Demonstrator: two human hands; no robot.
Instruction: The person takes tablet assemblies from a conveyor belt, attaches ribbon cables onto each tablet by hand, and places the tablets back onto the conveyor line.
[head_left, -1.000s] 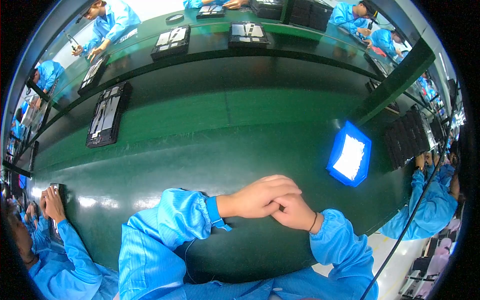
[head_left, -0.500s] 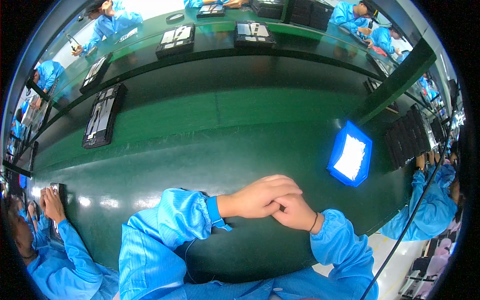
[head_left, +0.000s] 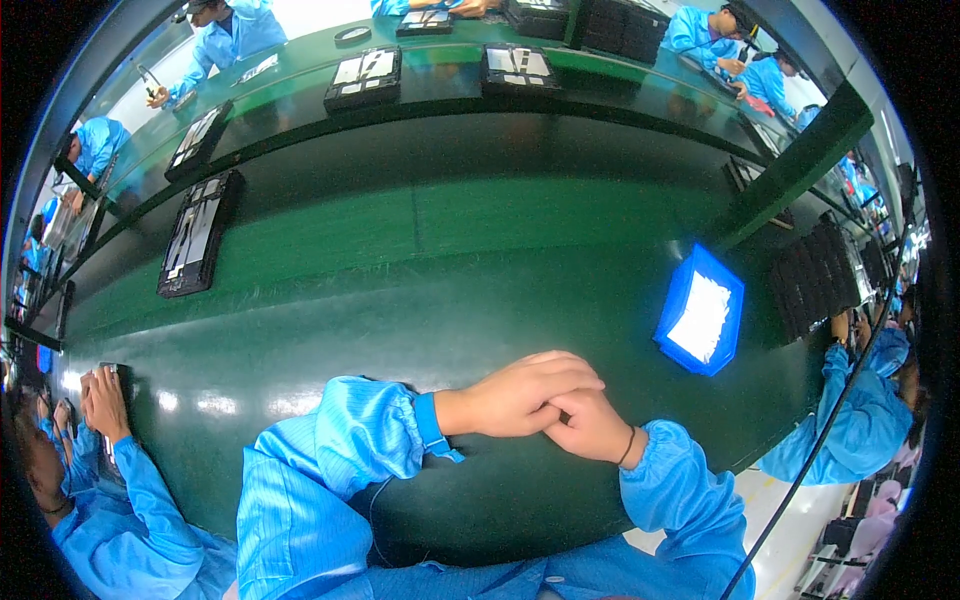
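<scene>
My left hand (head_left: 507,396) lies over my right hand (head_left: 597,428) above the green table (head_left: 300,345). The left fingers curl across the back of the right hand near its knuckles. Most of the right fingers are hidden underneath; its thumb side shows. No object is visible in either hand. Around my left wrist sits a blue strap (head_left: 431,424), and a dark band (head_left: 628,446) circles my right wrist. A blue bin (head_left: 733,330) filled with small white pieces stands to the right of my hands.
On the near green belt, at the left, lies a black tray (head_left: 200,235) with light parts. More trays (head_left: 362,77) lie on the farther belt. Stacked black trays (head_left: 815,280) stand at right, beside a green post (head_left: 800,165). A co-worker's hand (head_left: 105,402) touches a dark tray at left.
The near belt's tray and seam have shifted slightly left. Trays on the farther belt have shifted slightly right. My hands have stayed put.
</scene>
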